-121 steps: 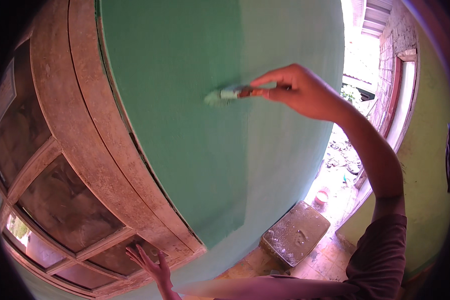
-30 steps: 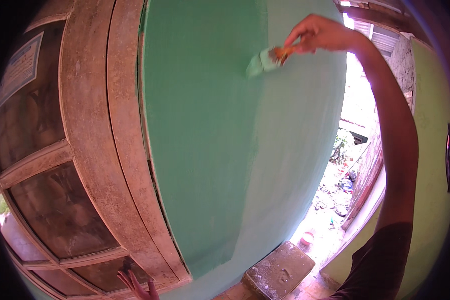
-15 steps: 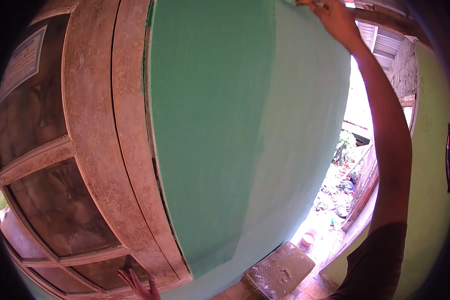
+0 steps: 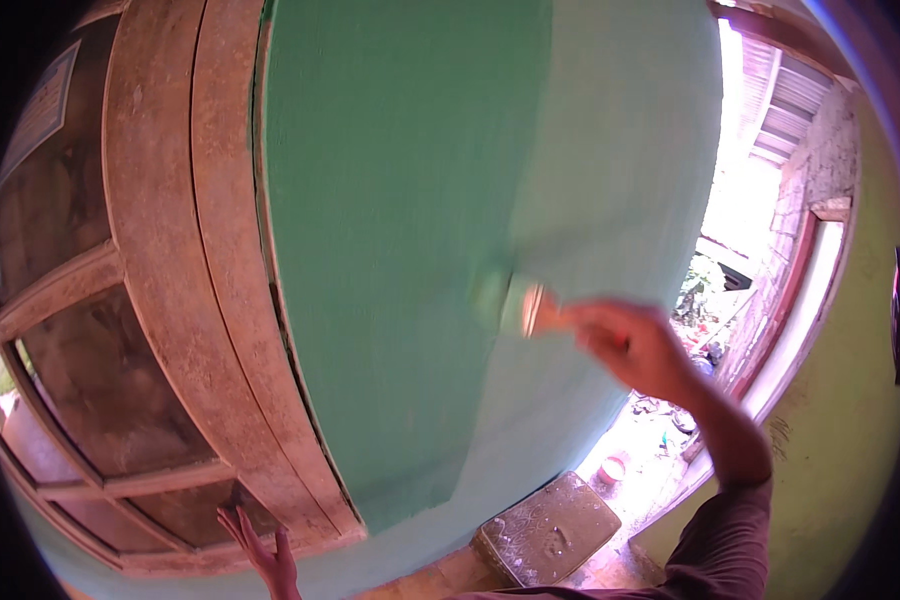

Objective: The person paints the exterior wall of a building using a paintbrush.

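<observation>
We have a darker, glossy green field, faintly streaked, on the left of the wall (image 4: 390,240), meeting a paler, chalkier green along a soft upright border. On that border, about midway between the wall's top and bottom edges, is our flat paintbrush (image 4: 530,308), its wide bristles smeared pale green and blurred. Our right hand (image 4: 635,345) is closed around its handle. Our left hand (image 4: 263,555) holds nothing, fingers spread, near the lower right corner of the window frame (image 4: 155,220); we cannot tell whether it touches. That frame is scuffed brown wood around dark glass panes (image 4: 110,385). Near the wall's bottom edge sits a brown, rounded box (image 4: 555,530), spattered white.

Half a second ago our paintbrush was up at the top of view; now it is much lower, while our left hand stays by the same corner.
</observation>
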Demonstrator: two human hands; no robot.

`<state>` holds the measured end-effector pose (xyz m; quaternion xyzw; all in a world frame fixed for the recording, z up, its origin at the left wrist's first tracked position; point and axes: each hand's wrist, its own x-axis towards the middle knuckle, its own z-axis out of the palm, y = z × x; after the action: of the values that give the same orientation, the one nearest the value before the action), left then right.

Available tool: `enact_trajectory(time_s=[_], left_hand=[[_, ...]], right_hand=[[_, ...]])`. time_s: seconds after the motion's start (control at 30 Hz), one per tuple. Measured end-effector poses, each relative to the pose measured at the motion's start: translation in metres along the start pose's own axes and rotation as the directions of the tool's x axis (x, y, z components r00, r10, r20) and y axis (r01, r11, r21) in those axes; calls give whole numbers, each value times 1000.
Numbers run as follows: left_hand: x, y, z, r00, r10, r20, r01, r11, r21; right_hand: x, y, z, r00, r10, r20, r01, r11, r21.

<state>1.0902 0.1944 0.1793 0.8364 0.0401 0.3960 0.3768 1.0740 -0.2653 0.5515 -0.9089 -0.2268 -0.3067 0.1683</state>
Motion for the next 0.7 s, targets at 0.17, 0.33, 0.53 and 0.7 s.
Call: enact_trajectory(time_s=[0.17,0.33,0.53,0.7], left_hand=[[-14,18,-14,987,-116,114,126,988,-92],[-90,40,-24,941,-305,148,307,952,14],[-224,78,-16,790,-601,121,612,784,-108],[-296,126,-38,762,-643,77,645,764,2]], right_hand=[[-95,26,81,870,75,486,-299,865,403],[-174,61,186,774,81,628,-600,411,687],[-216,62,226,541,-234,808,-834,-28,551],[-231,65,257,414,-500,761,-864,47,501]])
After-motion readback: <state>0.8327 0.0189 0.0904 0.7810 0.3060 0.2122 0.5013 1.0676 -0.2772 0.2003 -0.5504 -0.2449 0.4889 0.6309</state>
